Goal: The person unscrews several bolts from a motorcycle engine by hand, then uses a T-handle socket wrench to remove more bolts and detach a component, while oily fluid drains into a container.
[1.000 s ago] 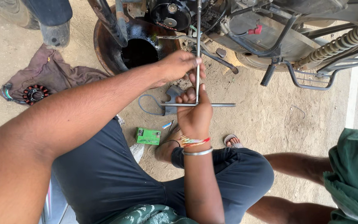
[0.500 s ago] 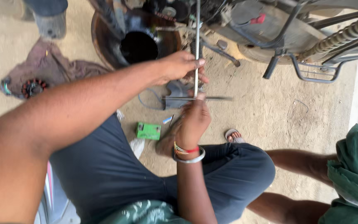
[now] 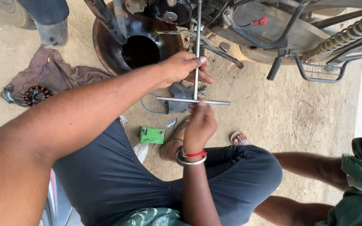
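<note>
The left hand [image 3: 184, 67] pinches the T-wrench [image 3: 196, 62] shaft to steady it toward the motorcycle engine [image 3: 170, 10], while the right hand [image 3: 200, 123] grips its crossbar below for turning.

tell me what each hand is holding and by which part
Both hold one T-wrench. The left hand has its grip around the long upright shaft; the right hand grips at the crossbar, where bar and shaft meet.

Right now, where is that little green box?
In the head view the green box lies on the sandy ground left of centre, just above the dark trouser knee, below the T-handle wrench and left of the right hand.
</note>
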